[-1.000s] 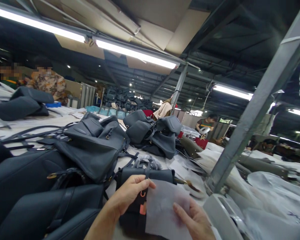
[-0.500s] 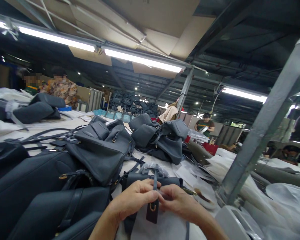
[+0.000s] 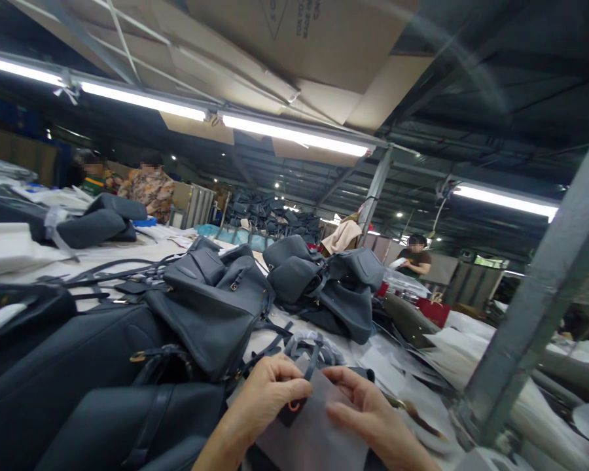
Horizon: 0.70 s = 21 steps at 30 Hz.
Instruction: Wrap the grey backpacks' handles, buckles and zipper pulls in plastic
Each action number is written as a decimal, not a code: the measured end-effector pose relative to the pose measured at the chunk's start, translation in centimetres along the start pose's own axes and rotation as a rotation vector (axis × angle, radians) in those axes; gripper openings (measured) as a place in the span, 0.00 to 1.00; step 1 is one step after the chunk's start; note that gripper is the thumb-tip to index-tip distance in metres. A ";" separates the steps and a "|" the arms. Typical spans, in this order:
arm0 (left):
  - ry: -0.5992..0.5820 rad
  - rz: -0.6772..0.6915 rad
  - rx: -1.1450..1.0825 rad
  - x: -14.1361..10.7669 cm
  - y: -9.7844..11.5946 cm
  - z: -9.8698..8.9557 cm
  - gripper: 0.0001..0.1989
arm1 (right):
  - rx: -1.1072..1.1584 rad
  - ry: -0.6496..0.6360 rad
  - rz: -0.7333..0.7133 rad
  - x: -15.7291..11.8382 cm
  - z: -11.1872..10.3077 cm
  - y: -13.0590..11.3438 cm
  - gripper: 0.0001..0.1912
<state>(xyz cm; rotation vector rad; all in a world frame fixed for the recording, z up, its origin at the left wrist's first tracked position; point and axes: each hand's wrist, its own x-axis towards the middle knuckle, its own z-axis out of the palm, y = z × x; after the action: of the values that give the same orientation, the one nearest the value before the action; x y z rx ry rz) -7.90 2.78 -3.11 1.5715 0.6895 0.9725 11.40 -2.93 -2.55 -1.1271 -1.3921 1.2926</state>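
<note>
My left hand [image 3: 269, 392] is closed in a pinch at the left edge of a thin translucent sheet [image 3: 319, 428]; the strap may be in the pinch too. Just below its fingertips hangs a dark tag with a gold-coloured ring [image 3: 293, 407], partly behind the sheet. My right hand [image 3: 366, 409] has curled fingers around the sheet's right side, thumb and forefinger apart on it. A narrow dark strap [image 3: 315, 356] runs up from the sheet to a plastic-wrapped bag handle [image 3: 299, 341]. Most of the dark bag beneath is hidden by my hands and the sheet.
Dark handbags [image 3: 211, 320] crowd the left and middle of the table. A brush [image 3: 425, 422] lies right of my right hand, near loose white sheets [image 3: 387, 366]. A slanted metal post [image 3: 535, 301] rises at the right. A person [image 3: 415, 261] stands farther back; others are at left.
My right hand has moved slightly away from my left, and its fingers have spread from a pinch. The translucent sheet now rises between my hands, covering part of the strap. The view has shifted.
</note>
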 end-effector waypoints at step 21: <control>0.054 -0.103 -0.198 0.2 -0.4 1.6 0.12 | 0.434 0.322 -0.076 -2.0 1.7 5.2 0.32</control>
<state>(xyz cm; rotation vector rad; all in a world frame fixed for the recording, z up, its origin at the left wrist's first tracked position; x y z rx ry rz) -6.34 2.25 -3.55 1.3287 0.6838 0.9783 10.33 -5.04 -7.86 -0.9223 -0.8571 1.2197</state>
